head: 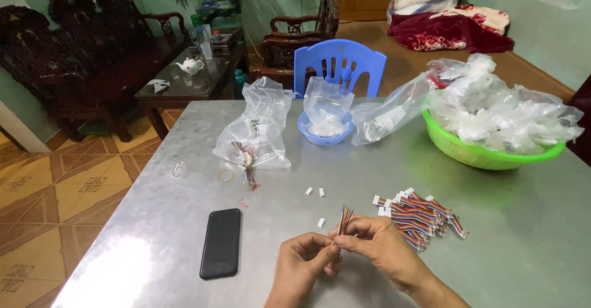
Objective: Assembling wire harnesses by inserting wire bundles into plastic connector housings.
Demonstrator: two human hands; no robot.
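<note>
— Two hands at work near the front edge of the metal table (492, 234). Furthest left?
— Black phone (220, 243), flat, screen up. Beyond it, rubber band (226, 176) beside clear bag (255, 129) with wires inside.
— Then the hands?
— Left hand (301, 265) pinching the lower end of a multicoloured wire bundle (344, 219); right hand (375, 243) clenched around the same bundle, wires pointing up between both.
— Further right?
— Pile of finished wires (418, 216) just beside the right hand, small white connectors (314, 192) ahead, blue bowl (325, 137) behind, green basket (480, 154) of bags far right.
</note>
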